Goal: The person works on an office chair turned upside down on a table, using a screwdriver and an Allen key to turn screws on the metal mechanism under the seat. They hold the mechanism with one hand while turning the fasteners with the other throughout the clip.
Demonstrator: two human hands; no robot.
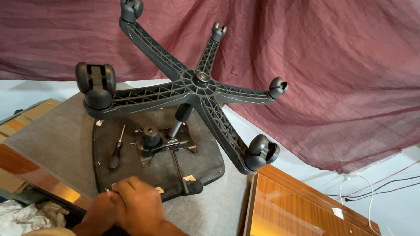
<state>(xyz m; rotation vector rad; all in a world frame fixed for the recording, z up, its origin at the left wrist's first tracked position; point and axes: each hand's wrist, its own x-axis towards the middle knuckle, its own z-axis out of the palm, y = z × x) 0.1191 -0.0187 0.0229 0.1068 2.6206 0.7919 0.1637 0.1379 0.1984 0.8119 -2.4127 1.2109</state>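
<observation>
At the near edge of the view the two hands meet over the rim of an upturned chair seat [205, 164]. The right hand [140, 205] lies on top, fingers curled and closed down over the seat's front edge; the left hand [101, 209] sits just beside and partly under it, pressed against it, and whether it pinches anything there cannot be told. The seat rests underside up on a grey felt-covered table [57, 140], its dark fabric bottom facing the camera.

Just beyond the hands a screwdriver [116, 150] with a dark handle lies on the seat's underside, left of the metal mechanism plate [164, 142] bolted at the middle. A lever with a black paddle grip [192, 187] runs from the plate toward the near edge. From the plate a gas-lift column [180, 117] rises, tilted, into the hub of the five-armed black chair base [197, 85], which carries casters [95, 85] at the arm ends.

To the right stands a glossy wooden panel [297, 205]. Farthest back hangs a maroon cloth [341, 74], with white cables [363, 183] under it
</observation>
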